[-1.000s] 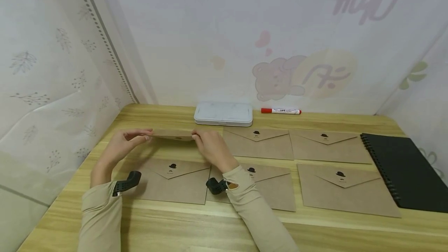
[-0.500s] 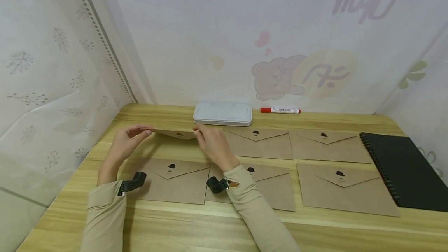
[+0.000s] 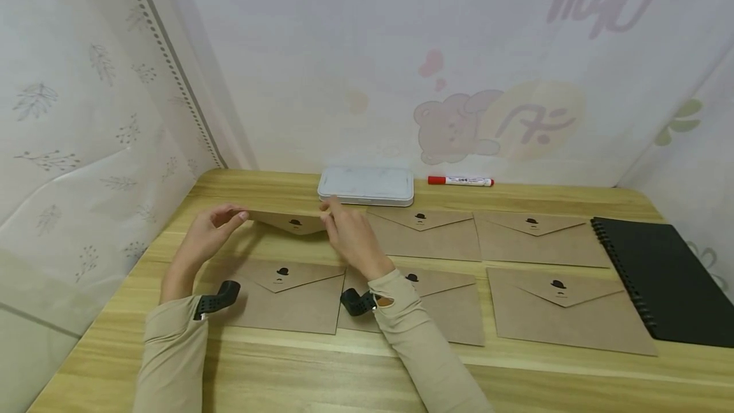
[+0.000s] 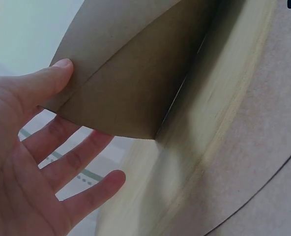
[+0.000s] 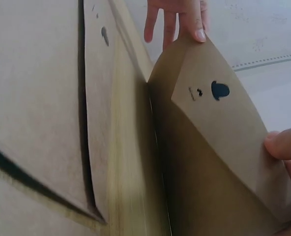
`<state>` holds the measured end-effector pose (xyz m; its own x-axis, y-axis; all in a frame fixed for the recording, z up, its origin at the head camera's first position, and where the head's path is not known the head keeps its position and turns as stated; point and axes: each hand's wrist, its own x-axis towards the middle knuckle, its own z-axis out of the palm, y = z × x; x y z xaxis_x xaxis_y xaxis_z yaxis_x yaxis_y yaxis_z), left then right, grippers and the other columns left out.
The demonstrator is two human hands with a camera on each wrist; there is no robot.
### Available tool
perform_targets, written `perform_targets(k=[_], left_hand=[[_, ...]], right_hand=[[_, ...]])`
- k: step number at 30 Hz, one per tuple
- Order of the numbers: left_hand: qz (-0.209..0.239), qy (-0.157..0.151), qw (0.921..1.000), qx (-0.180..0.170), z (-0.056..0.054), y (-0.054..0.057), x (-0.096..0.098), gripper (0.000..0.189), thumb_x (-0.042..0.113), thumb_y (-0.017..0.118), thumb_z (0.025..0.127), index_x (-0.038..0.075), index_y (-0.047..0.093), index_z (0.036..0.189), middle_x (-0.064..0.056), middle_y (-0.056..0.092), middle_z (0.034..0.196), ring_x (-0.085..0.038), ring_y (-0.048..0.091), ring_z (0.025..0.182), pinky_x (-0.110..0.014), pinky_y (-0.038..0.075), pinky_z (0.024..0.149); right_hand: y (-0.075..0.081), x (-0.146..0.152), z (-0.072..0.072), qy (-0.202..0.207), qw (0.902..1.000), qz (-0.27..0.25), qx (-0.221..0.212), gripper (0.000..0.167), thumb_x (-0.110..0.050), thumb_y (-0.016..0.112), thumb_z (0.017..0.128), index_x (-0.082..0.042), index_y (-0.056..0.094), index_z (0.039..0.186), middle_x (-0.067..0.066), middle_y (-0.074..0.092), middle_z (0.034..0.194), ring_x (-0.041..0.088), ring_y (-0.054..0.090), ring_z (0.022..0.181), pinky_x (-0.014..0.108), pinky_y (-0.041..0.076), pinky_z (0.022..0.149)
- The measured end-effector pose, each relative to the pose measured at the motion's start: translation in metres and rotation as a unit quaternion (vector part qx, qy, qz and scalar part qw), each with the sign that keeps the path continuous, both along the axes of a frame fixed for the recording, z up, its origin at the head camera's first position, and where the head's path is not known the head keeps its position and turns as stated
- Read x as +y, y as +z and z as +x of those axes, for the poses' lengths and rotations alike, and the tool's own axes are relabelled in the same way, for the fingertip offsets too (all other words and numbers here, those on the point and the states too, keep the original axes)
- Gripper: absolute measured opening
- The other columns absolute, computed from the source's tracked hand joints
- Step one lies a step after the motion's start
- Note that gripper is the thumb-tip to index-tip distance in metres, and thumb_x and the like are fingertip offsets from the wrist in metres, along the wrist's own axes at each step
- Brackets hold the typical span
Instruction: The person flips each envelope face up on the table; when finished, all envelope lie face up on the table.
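A brown kraft envelope with a black hat print is held up at a tilt at the back left of the table, its flap side facing me. Its left upper corner is pinched by my left hand, thumb on the front and fingers behind, as the left wrist view shows. My right hand holds the opposite end, thumb pressed on the flap in the right wrist view. The envelope bows between the hands, and its lower edge is close to the tabletop. Another envelope lies flat just in front.
Several more matching envelopes lie flat in two rows to the right. Beyond them is a black spiral notebook. A pale flat case and a red-and-white marker lie along the back of the wooden table.
The held envelope has tipped up, so more of its flap and hat print faces me. My left forearm has shifted slightly right, and a finger of my right hand has lifted.
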<state>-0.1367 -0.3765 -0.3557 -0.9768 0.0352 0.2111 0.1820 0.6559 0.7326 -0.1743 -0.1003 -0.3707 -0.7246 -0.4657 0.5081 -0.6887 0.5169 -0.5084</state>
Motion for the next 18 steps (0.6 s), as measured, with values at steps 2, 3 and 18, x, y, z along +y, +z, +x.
perform_targets(k=[2, 3, 18], left_hand=[[-0.004, 0.004, 1.0, 0.002, -0.001, -0.001, 0.0, 0.033, 0.021, 0.054, 0.096, -0.006, 0.06, 0.113, -0.023, 0.062, 0.108, 0.01, 0.049, 0.09, -0.01, 0.039, 0.078], [-0.007, 0.006, 0.9999, 0.005, -0.001, -0.001, 0.0, 0.032, 0.021, 0.054, 0.096, -0.006, 0.06, 0.113, -0.022, 0.062, 0.108, 0.01, 0.049, 0.09, -0.01, 0.039, 0.077], [-0.001, 0.026, 0.9997, 0.007, -0.002, -0.008, 0.003, 0.034, 0.021, 0.052, 0.096, -0.008, 0.059, 0.111, -0.025, 0.063, 0.102, 0.003, 0.054, 0.085, -0.01, 0.041, 0.073]], right_hand=[[0.0, 0.0, -0.001, 0.009, 1.0, 0.0, 0.005, 0.009, -0.01, 0.052, 0.095, -0.006, 0.055, 0.103, 0.005, 0.064, 0.078, 0.008, 0.043, 0.051, 0.02, 0.035, 0.046], [0.0, 0.001, -0.001, 0.014, 0.9999, 0.001, 0.007, 0.008, -0.008, 0.052, 0.095, -0.007, 0.055, 0.102, 0.005, 0.064, 0.079, 0.008, 0.042, 0.05, 0.02, 0.034, 0.045], [-0.01, 0.017, -0.01, 0.073, 0.994, -0.079, 0.022, 0.026, 0.007, 0.055, 0.083, -0.009, 0.072, 0.096, 0.008, 0.052, 0.128, 0.011, 0.052, 0.074, 0.019, 0.042, 0.065]])
